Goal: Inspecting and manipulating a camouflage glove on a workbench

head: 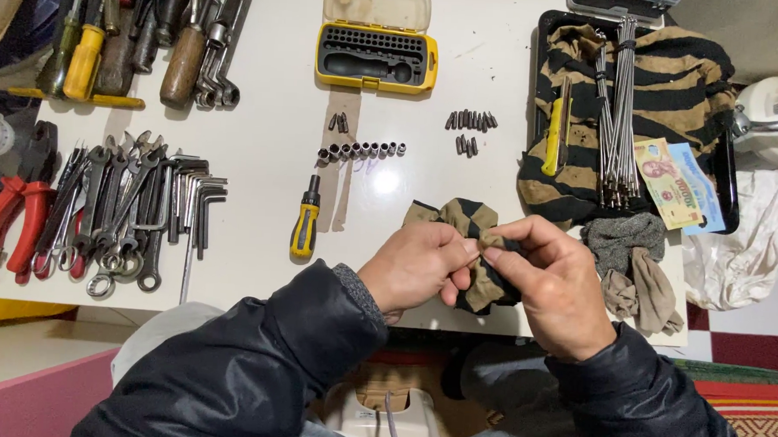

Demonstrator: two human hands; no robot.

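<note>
Seen from above, a person in a dark jacket works at a white table (pixel 262 154) crowded with hand tools. At far left lie red-handled pliers (pixel 9 222), then a fan of wrenches (pixel 113 217) and a cluster of hex keys (pixel 196 199); above them sits a heap of screwdrivers and spanners (pixel 145 38). A short yellow-and-black screwdriver (pixel 304 220) rests alone near the table's front edge, with a row of small sockets (pixel 361 149) and an open yellow bit case (pixel 376 56) beyond it.

At centre, the left hand (pixel 413 275) and the right hand (pixel 555 289) meet over the front edge of the table, fingers closed and pinching a striped black-and-tan rag (pixel 466 225) between them. Whether a small part is wrapped inside the cloth cannot be told.

Loose screwdriver bits (pixel 470 122) lie scattered just beyond the rag. Further right, a black tray (pixel 543 43) holds a larger striped cloth (pixel 670 73), a yellow utility knife (pixel 554 134), a bundle of long metal rods (pixel 619 106) and paper banknotes (pixel 679 185); grey socks (pixel 633 261) sit at the tray's near corner.

The risks appear modest but real: the hands hover at the table's edge, so anything small slipping from the rag would likely fall to the lap or floor, and a trailing fold could sweep the loose bits or sockets out of order.
</note>
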